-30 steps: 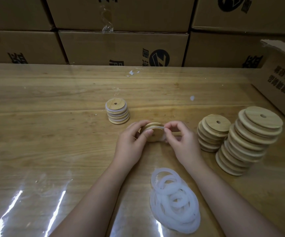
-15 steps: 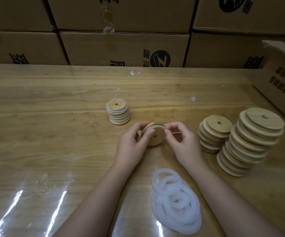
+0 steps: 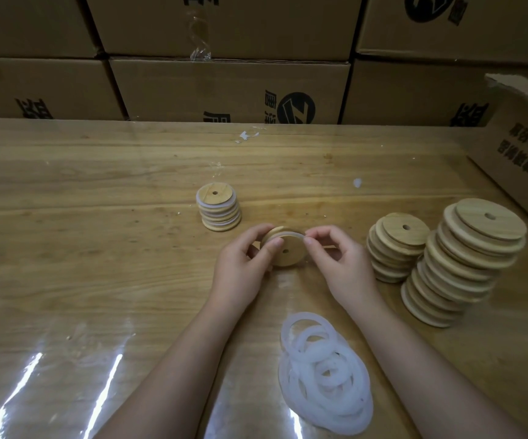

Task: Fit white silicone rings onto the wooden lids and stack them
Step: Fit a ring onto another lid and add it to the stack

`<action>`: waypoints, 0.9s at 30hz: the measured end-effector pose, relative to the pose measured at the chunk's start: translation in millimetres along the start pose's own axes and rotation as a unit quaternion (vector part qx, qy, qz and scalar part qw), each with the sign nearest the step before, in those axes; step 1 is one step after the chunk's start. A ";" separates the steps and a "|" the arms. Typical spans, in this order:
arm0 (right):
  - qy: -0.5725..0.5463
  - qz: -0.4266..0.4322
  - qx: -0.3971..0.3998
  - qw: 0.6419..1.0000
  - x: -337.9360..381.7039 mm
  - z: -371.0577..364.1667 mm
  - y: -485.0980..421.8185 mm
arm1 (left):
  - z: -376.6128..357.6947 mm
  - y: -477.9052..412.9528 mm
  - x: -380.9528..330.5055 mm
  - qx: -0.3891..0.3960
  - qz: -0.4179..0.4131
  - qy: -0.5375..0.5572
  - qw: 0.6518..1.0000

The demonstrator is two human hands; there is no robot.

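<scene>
A round wooden lid (image 3: 288,253) with a small centre hole stands tilted on edge between my hands at the table's middle. My left hand (image 3: 243,267) grips its left rim, thumb across the face. A white silicone ring (image 3: 291,233) lies along the lid's upper edge, and my right hand (image 3: 340,264) pinches it at the right side. A short stack of lids with white rings (image 3: 218,207) stands behind to the left. Loose white rings (image 3: 324,375) lie piled in front.
Two leaning stacks of bare wooden lids, a low one (image 3: 395,245) and a taller one (image 3: 465,261), stand on the right. An open cardboard box (image 3: 522,147) sits at the far right. Stacked cartons (image 3: 224,87) wall off the back of the wooden table (image 3: 82,217).
The lid has tipped to show more of its face with the centre hole. Both hands keep their hold on lid and ring and have barely shifted.
</scene>
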State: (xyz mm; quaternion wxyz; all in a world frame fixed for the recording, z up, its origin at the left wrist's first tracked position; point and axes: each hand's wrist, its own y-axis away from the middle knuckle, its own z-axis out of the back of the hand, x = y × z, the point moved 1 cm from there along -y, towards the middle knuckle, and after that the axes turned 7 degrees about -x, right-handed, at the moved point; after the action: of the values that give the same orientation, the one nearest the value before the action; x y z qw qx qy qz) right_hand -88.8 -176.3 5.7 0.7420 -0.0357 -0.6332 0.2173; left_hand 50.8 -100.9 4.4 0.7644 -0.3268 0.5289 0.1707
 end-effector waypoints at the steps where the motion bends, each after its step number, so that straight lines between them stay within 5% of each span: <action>1: -0.001 0.003 0.003 1.000 0.5 0.5 0.1 | -0.1 0.2 -0.1 0.002 -0.002 0.001 1.000; 16: -0.036 0.064 0.008 0.997 5.9 1.1 0.4 | 0.1 3.9 -1.5 -0.006 -0.068 -0.083 0.994; 23: -0.050 -0.006 0.025 0.998 1.1 0.9 -0.7 | 4.1 -2.1 -5.3 -0.018 0.083 0.167 0.982; 27: -0.033 -0.019 0.053 0.998 1.4 -0.5 0.0 | 5.5 -3.4 -5.5 -0.027 0.084 0.188 0.978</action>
State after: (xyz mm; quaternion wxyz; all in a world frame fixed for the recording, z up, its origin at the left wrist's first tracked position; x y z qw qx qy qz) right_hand -88.2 -175.7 6.9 0.7259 0.0230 -0.6451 0.2373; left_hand 54.5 -99.2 11.7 0.6251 -0.3282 0.6839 0.1840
